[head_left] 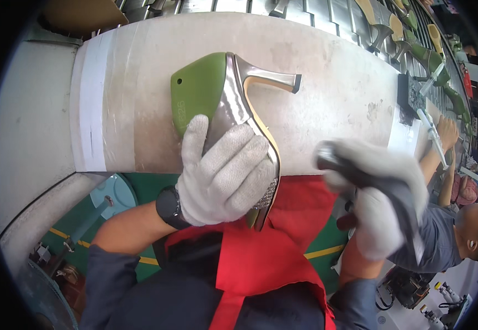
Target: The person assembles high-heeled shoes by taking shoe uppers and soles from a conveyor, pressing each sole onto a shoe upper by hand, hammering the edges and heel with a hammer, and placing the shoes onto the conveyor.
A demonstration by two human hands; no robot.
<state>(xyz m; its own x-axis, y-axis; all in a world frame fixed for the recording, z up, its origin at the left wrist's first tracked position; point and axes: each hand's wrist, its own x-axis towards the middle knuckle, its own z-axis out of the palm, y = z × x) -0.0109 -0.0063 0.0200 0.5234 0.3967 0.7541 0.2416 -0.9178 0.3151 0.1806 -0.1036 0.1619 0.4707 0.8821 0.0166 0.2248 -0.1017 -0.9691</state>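
Note:
A metallic silver high-heeled shoe [232,102] lies on its side on the pale worktable, its heel pointing right. A green shoe last [196,91] with a small hole fills it and sticks out at the back. My left hand [225,176], in a white knit glove, is wrapped round the shoe's middle. Rhinestones [268,193] show beside its fingers, and the toe hangs past the table's near edge over my red apron. To the right, my gloved right hand [379,217] grips a dark metal hand tool [379,184], apart from the shoe. Motion blurs both, so its exact kind is unclear.
Beyond the worktable [332,88] runs a slatted metal conveyor [335,19], with more heeled shoes and green lasts [429,58] at the right. A black block [409,93] stands near the table's right end. A co-worker [437,236] is close on my right.

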